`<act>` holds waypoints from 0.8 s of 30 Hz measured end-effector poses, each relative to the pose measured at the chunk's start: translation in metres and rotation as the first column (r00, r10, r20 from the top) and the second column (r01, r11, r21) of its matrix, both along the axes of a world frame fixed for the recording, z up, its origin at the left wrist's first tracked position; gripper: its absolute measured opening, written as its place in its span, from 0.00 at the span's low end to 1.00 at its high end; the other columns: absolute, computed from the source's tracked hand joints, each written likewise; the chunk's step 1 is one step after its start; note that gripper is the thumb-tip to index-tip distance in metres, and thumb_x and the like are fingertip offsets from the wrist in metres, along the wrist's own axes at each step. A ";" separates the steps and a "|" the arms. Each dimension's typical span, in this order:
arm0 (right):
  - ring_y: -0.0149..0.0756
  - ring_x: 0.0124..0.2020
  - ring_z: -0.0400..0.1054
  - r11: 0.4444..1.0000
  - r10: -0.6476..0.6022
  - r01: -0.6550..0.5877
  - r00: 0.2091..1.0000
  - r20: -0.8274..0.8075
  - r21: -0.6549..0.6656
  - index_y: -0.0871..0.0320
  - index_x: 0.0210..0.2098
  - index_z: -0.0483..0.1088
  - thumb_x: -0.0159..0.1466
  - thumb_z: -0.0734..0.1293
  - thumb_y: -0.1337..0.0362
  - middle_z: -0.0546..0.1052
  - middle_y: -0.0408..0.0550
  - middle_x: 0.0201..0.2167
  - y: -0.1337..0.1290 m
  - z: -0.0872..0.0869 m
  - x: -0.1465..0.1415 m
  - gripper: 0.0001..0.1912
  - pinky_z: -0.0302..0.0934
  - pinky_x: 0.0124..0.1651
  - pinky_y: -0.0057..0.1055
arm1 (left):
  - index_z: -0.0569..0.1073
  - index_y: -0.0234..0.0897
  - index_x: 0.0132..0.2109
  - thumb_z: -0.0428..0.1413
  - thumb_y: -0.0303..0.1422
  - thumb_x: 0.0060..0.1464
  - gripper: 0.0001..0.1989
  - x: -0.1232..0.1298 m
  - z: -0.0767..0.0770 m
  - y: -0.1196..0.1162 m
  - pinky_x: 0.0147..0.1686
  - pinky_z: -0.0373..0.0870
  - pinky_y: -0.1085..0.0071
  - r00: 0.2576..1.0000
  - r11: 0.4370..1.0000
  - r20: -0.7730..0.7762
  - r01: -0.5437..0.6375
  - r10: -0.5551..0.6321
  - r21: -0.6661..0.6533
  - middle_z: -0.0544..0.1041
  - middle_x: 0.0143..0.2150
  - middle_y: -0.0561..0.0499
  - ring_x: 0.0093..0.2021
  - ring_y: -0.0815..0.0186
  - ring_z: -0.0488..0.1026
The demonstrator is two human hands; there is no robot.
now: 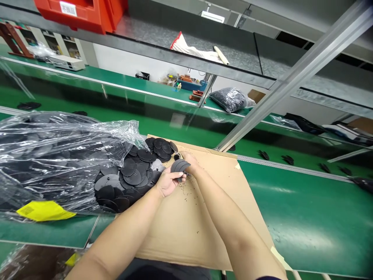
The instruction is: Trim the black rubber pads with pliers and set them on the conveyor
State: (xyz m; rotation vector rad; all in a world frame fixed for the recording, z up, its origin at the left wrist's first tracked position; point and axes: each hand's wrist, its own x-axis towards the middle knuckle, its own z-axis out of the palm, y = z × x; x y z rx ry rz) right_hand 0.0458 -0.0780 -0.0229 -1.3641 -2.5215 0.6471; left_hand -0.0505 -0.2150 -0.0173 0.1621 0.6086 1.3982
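My left hand (pixel 168 184) grips a few black plastic discs (pixel 180 166), fanned over one another with the thumb on their near side. Just behind the discs, my right hand (pixel 189 160) is closed, its fingers partly hidden by them. A small shiny piece, metal-looking, shows at its fingertips; its kind I cannot make out. To the left lies a heap of similar black discs (pixel 134 171), spilling from a clear plastic bag (pixel 67 136). Tiny black bits are scattered over the cardboard sheet (pixel 227 194) below my hands.
A metal post (pixel 279 89) slants up at the right, behind the cardboard. Overhead, a shelf (pixel 151 23) holds a red bin (pixel 78 15) and a white glove (pixel 192 48). Beyond the bench, a green conveyor belt (pixel 198 134) carries black parts (pixel 288 160). A yellow label (pixel 45 210) lies on the bag.
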 end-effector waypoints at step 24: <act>0.41 0.41 0.68 0.988 -0.154 0.153 0.985 -0.084 -0.009 0.56 0.37 0.71 0.54 0.61 0.75 0.75 0.50 0.37 -0.031 0.000 0.033 0.14 0.60 0.46 0.33 | 0.69 0.32 0.35 0.58 0.24 0.43 0.08 -0.001 -0.004 0.007 0.26 0.70 0.71 0.990 0.980 -0.027 -0.140 0.138 -0.142 0.76 0.28 0.47 0.27 0.64 0.75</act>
